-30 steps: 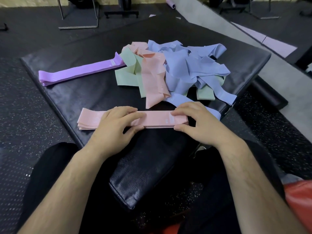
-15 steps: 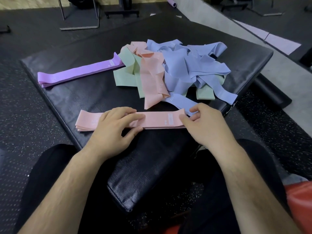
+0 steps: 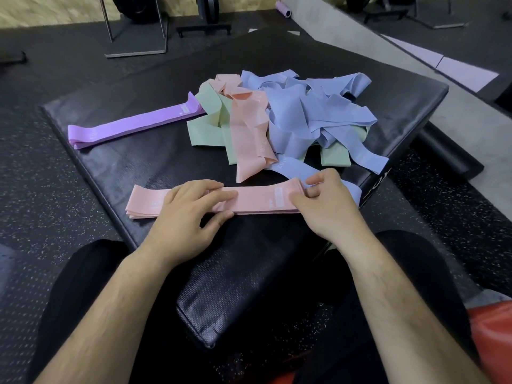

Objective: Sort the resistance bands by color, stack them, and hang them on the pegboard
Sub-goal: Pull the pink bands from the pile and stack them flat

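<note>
- pink stack [image 3: 257, 200] of resistance bands lay flat along the near part of the black bench [image 3: 133, 173], its layers lined up one on another.
- left hand [image 3: 182, 214] pressed down on the stack's middle, fingers straight and close together, thumb against the near edge; it had hardly shifted over the last second.
- right hand [image 3: 329, 206] had changed most: a second earlier it lay flat over the stack's right end, and now it had slid out to the very tip, fingers curled and pinching the end of the pink stack.
- that suggested the smoothing was over and the end was being squared up, so this colour looked nearly done, apart from at least one loose pink band [image 3: 249, 134] left in the heap.
- purple band [image 3: 133, 126] lay straight by itself at the far left, well apart from the pink stack.
- mixed heap [image 3: 304, 120] of blue, green and pink bands sat tangled at the bench's far right, unsorted, just beyond the right hand.
- no pegboard was in view, so hanging looked a long way off.
</note>
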A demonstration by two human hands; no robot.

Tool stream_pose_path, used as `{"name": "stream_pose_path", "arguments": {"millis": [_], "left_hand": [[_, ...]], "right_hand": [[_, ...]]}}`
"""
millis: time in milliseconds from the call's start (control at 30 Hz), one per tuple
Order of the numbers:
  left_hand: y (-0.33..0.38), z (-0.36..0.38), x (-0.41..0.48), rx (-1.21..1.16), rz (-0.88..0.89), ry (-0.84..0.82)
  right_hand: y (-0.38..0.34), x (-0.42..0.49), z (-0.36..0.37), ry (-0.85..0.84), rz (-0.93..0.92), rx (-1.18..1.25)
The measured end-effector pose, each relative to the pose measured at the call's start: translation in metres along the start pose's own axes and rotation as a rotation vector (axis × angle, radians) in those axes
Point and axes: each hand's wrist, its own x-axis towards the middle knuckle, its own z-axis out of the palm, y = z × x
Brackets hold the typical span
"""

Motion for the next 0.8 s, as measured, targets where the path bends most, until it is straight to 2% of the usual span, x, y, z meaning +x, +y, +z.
{"name": "stream_pose_path", "arguments": {"millis": [100, 233, 367, 467, 667, 800], "left_hand": [[0.004, 0.001, -0.001, 0.005, -0.005, -0.004], [0.013, 0.002, 0.000, 0.012, -0.007, -0.015], [0.020, -0.001, 0.000, 0.022, -0.028, -0.020], [0.026, -0.005, 0.004, 0.006, -0.049, -0.018], [0.043, -0.003, 0.050, -0.054, -0.159, 0.061], [0.045, 0.009, 0.070, -0.100, -0.282, 0.031]], "right_hand": [[0.000, 0.000, -0.006, 0.014, -0.025, 0.062], [0.002, -0.001, -0.008, 0.019, -0.114, -0.010], [0.008, 0.000, -0.005, 0.067, -0.285, -0.398], [0.011, -0.001, -0.003, 0.108, -0.331, -0.524], [0.000, 0.001, 0.016, 0.336, -0.437, -0.477], [-0.010, 0.007, 0.036, 0.374, -0.533, -0.414]]}}
